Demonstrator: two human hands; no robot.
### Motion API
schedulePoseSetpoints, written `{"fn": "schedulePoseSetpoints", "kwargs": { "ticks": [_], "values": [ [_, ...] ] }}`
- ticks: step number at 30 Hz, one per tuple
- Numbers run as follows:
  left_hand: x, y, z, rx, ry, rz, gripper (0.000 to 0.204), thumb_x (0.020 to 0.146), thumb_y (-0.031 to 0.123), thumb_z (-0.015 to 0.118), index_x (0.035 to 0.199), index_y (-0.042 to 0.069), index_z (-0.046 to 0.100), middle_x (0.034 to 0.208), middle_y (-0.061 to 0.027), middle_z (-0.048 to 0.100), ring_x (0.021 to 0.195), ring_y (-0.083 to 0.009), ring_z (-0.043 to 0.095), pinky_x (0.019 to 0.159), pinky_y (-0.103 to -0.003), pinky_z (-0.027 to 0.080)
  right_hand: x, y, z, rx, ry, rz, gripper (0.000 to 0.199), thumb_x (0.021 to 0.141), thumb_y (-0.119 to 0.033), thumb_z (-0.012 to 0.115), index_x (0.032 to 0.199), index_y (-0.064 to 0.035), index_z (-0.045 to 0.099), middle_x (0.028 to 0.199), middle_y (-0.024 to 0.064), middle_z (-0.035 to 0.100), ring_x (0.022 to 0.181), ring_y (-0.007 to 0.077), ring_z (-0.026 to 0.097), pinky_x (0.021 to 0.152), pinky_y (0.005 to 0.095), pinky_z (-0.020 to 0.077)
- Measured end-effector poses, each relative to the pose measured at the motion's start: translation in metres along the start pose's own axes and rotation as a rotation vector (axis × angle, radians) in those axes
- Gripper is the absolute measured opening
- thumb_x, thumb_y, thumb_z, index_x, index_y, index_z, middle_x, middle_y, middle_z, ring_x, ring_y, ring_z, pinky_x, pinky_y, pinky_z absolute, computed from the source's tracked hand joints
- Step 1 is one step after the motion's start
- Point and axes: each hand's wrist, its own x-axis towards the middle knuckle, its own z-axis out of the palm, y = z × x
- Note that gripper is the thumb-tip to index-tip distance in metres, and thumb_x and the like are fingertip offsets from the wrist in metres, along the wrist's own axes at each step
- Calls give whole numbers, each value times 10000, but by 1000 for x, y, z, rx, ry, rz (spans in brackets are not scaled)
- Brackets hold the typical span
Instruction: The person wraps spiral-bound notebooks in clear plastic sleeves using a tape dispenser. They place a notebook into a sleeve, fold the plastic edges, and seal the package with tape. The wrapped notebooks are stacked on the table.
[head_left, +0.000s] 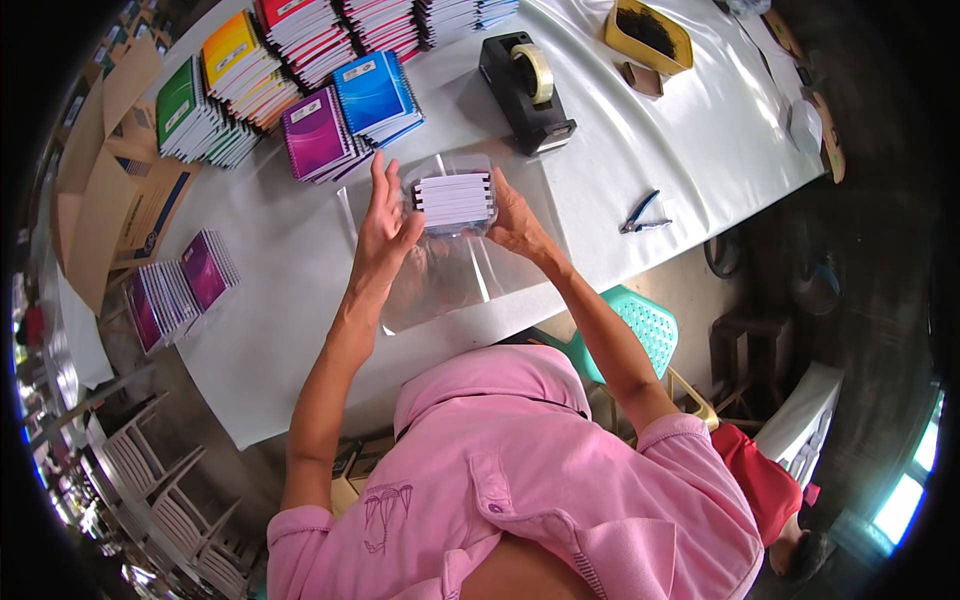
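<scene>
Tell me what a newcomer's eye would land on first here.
First, the two hands, left hand and right hand, clasping a small stack of notebooks over a clear plastic sheet at the middle of the white table. Next, the bright rows of notebooks at the far left, and the black tape dispenser just beyond the hands.

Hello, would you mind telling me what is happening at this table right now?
A person in a pink shirt holds a small stack of notebooks between the left hand and the right hand, over a clear plastic sheet spread on the white table. The plastic seems to be partly around the stack. More coloured notebooks lie fanned out beyond it, with a black tape dispenser to the right and small pliers nearer the table edge.
</scene>
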Motion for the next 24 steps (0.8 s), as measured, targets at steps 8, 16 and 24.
{"fn": "schedulePoseSetpoints", "kwargs": {
  "ticks": [8, 16, 24],
  "values": [
    [15, 19, 0, 953, 95, -91, 574, 986, 194, 466, 1485, 32, 233, 1238, -208, 600, 1091, -297, 625, 1041, -363, 379, 9, -130, -1, -1152, -349, -614, 314, 606, 1, 778, 888, -101, 683, 1419, 79, 449, 1409, 336, 244, 1154, 557, 227],
    [11, 35, 19, 541, 229, -94, 491, 991, 185, 483, 1446, 50, 359, 1377, -133, 519, 1242, -223, 523, 1101, -360, 306, 20, -133, -27, -658, -254, -506, 182, 648, -78, 791, 814, -86, 719, 1415, 54, 465, 1376, 295, 331, 1151, 492, 250],
    [-25, -47, -37, 640, 219, 334, 406, 784, 131, 757, 1181, 116, 673, 1542, -95, 300, 1450, -324, 166, 1135, -438, 261, 4, -36, -26, -331, -75, -331, 475, 631, -221, 842, 1085, -167, 715, 1448, 72, 419, 1361, 276, 359, 1128, 500, 270]
  ]
}}
